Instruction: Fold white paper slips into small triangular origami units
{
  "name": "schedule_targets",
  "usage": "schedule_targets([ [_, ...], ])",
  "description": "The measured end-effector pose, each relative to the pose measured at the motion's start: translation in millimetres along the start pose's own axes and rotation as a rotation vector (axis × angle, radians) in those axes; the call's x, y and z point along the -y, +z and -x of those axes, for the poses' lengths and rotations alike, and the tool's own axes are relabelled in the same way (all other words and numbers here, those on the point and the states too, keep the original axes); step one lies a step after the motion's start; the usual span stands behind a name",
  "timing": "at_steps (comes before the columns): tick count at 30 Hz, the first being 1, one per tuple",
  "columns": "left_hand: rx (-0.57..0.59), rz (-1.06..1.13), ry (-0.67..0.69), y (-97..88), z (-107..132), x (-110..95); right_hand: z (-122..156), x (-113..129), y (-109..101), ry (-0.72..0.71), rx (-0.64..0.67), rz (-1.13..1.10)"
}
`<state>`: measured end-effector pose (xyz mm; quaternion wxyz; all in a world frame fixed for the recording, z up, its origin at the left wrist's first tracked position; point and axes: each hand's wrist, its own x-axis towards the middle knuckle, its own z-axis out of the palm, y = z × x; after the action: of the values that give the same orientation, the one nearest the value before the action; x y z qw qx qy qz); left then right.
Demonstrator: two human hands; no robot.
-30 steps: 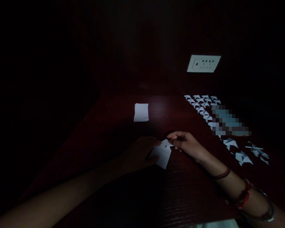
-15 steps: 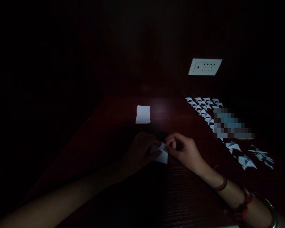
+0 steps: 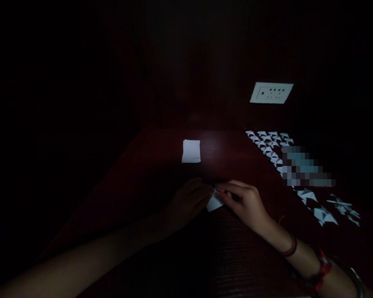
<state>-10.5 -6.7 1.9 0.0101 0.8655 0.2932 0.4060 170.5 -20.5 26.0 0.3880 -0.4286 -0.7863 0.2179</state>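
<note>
A small white sheet of paper (image 3: 215, 202) is between my two hands, low over the dark red table. My left hand (image 3: 189, 201) lies in shadow and grips the paper's left side, fingers closed on its upper edge. With thumb and fingertips, my right hand (image 3: 244, 201) pinches the paper's upper right corner. Part of the paper is hidden under the fingers. Farther back on the table lies a stack of square white paper (image 3: 191, 151).
Rows of folded white paper pieces (image 3: 270, 151) line the right side, with two more folded pieces (image 3: 323, 216) nearer. Beside them lie a pixelated flat object (image 3: 304, 165) and thin paper strips (image 3: 343, 207). A white socket plate (image 3: 271, 92) is on the back wall.
The paper has turned a little between my hands, and my left thumb no longer lies across its front. My right fingers have closed in on the corner. The whole view has shifted slightly.
</note>
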Motion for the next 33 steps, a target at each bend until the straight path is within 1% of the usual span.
schedule_targets([
  [6,0.039,0.049,-0.122,-2.7,-3.0,-0.6,-1.6,2.8,-2.5,-0.016,0.03,0.01],
  [8,0.05,0.069,-0.134,-3.2,-3.7,-1.1,-2.0,2.8,-2.7,-0.016,0.03,0.019],
  [12,0.006,0.052,-0.111,-3.0,-3.4,-2.9,-2.4,2.8,-4.2,-0.03,0.021,0.011],
  [16,-0.015,0.054,-0.156,-3.1,-2.9,-5.2,-2.9,4.0,-5.2,-0.038,0.044,0.004],
  [18,0.017,0.09,-0.19,-2.9,-2.9,-5.4,-3.2,4.6,-5.0,-0.042,0.051,0.009],
  [20,0.077,0.147,-0.242,-2.2,-3.3,-4.5,-3.4,4.3,-4.7,-0.046,0.046,0.018],
  [22,0.141,0.22,-0.323,-1.2,-4.0,-2.9,-3.5,2.6,-4.2,-0.035,0.033,0.027],
  [25,0.182,0.312,-0.429,0.6,-5.1,0.2,-4.1,-2.4,-3.6,-0.003,0.024,0.015],
  [28,0.179,0.343,-0.448,1.8,-5.5,2.2,-5.2,-7.3,-3.2,0.007,0.053,-0.025],
  [31,0.171,0.331,-0.435,1.8,-5.9,2.1,-6.4,-9.5,-2.9,0.001,0.09,-0.037],
  [33,0.189,0.323,-0.409,1.2,-6.5,1.5,-6.9,-9.7,-2.6,-0.005,0.085,-0.031],
])
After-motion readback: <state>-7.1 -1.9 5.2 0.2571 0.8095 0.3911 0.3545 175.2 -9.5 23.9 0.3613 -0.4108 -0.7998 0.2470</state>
